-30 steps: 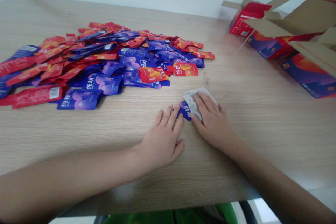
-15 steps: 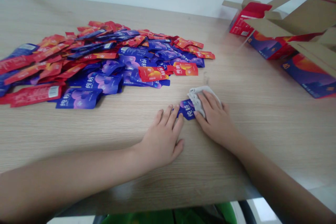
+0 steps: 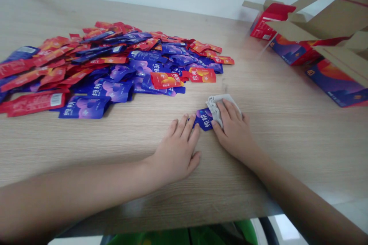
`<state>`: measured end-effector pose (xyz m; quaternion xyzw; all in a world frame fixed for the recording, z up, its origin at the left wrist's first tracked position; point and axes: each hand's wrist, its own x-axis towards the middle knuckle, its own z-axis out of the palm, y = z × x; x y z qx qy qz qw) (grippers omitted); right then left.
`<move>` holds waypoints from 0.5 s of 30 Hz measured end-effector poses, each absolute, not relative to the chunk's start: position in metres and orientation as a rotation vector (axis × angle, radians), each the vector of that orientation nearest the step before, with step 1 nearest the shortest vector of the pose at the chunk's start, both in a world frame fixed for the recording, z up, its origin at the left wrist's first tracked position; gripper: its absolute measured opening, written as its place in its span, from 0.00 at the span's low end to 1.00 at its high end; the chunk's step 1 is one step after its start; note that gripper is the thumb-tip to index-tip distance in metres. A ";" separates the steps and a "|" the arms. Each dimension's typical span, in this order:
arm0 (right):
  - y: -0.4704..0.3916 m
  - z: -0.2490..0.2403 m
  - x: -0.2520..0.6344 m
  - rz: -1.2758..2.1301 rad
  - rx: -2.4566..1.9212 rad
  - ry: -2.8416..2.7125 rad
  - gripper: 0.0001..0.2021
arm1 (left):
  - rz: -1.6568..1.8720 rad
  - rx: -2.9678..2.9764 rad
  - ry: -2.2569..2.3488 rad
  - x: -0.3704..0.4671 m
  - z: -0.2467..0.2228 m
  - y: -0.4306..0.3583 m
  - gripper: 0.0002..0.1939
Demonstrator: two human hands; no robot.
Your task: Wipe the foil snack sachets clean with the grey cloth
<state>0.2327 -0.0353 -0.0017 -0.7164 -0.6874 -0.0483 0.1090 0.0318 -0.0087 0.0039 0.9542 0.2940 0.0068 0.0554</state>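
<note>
A blue sachet [image 3: 203, 119] with white characters lies flat on the table between my hands. My left hand [image 3: 176, 151] rests palm down, its fingers spread and the fingertips pressing the left end of the sachet. On the other end, my right hand [image 3: 232, 128] holds a folded grey-white cloth [image 3: 215, 108] against the sachet, thumb at its near edge and fingers over its top. The cloth hides the right part of the sachet.
A broad heap of red sachets [image 3: 37, 104] and blue sachets [image 3: 84, 107] covers the left and middle back of the table [image 3: 120, 138]. At the right stand open cartons with raised flaps: a small red box [image 3: 268, 21], a blue-and-red box [image 3: 290, 49] and another box [image 3: 330, 84] marked 40.
</note>
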 end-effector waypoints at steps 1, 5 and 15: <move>-0.037 -0.002 0.227 -0.139 -2.069 -2.068 0.27 | 0.019 2.895 0.893 0.032 0.004 -0.009 0.35; -0.043 0.002 0.210 -0.045 -1.878 -2.291 0.27 | 0.022 2.896 0.883 0.032 0.005 -0.008 0.33; -0.038 -0.002 0.230 -0.121 -2.059 -2.110 0.28 | 0.018 2.905 0.890 0.031 0.004 -0.008 0.35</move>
